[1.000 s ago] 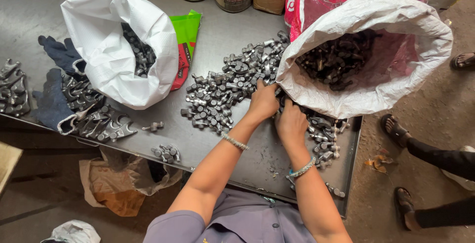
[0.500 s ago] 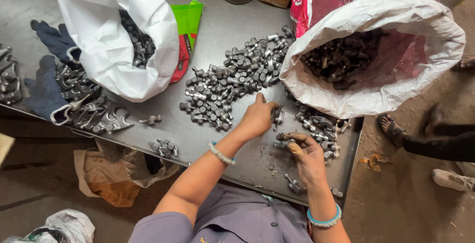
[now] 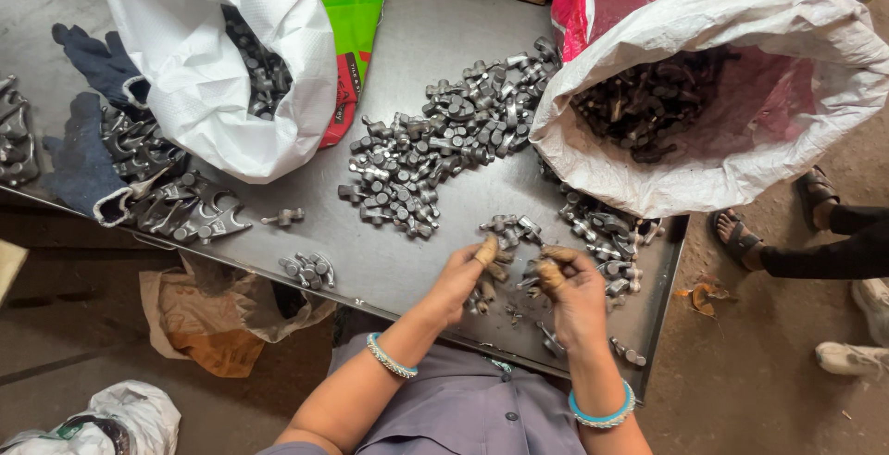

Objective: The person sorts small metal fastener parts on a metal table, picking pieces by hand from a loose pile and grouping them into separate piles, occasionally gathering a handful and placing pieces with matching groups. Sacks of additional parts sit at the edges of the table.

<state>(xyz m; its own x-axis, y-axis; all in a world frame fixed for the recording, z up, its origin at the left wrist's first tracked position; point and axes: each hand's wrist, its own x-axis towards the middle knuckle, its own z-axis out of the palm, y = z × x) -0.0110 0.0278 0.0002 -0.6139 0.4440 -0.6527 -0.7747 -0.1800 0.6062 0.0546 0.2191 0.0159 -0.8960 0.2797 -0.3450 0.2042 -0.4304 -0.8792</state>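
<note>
Sacks first: large white woven sack at right, mouth rolled open over a load of dark metal parts, its belly overhanging the table's right edge (judgement: if the bag slumps outward, parts spill to the dirt floor beside a bystander's sandalled foot). Second white sack at upper left, also part-filled, leaning on a green packet. Table is a dark metal sheet, smooth, no lip visible on the near edge. Central heap of grey forged pieces lies well clear of both hands. Smaller scatter sits just beside the right hand, running toward the right edge; a few strays lie almost at the near edge, and a careless sweep of the wrist would likely knock them off. Left hand is curled around a small cluster of pieces, thumb raised; right hand likewise clenched on a piece or two, thumb up, though exactly how many each holds I cannot tell. Both hands hover low over the table's near right portion, close together. Risk: overfull grip, so a piece slips and rolls off the smooth sheet. Dark gloves lie unused at far left, so bare fingers meet rough forged edges.
</note>
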